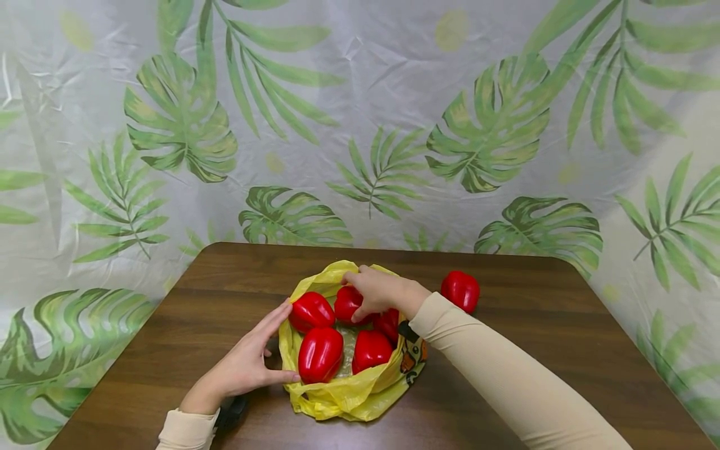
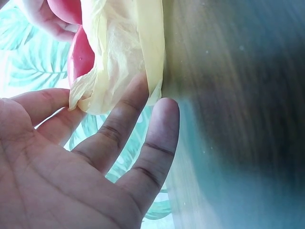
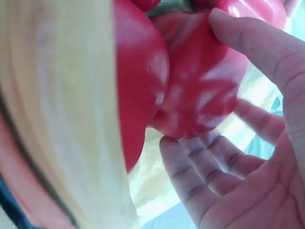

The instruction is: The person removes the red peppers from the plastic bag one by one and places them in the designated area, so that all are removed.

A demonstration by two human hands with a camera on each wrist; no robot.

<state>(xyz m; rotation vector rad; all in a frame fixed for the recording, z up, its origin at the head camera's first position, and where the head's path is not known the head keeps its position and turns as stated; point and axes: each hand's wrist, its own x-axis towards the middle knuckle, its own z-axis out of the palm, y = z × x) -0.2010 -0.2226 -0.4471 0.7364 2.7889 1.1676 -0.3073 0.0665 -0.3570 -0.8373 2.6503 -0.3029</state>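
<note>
A yellow plastic bag [image 1: 360,400] with its mouth spread wide stands on the table, several glossy red bell peppers [image 1: 320,355] inside it. At the bag's far side my right hand [image 1: 378,290] reaches in and holds one red bell pepper [image 3: 200,76] between thumb and fingertips; another bell pepper [image 3: 140,71] lies against it. My left hand [image 1: 247,362] rests along the bag's left side with fingers extended. Its fingertips [image 2: 162,114] touch the thin plastic in the left wrist view.
One more red bell pepper [image 1: 460,291] lies on the brown wooden table [image 1: 225,281], right of the bag and beyond my right forearm. Behind the table hangs a pale curtain [image 1: 382,87] printed with green leaves. A printed figure [image 1: 413,357] shows on the bag's right side.
</note>
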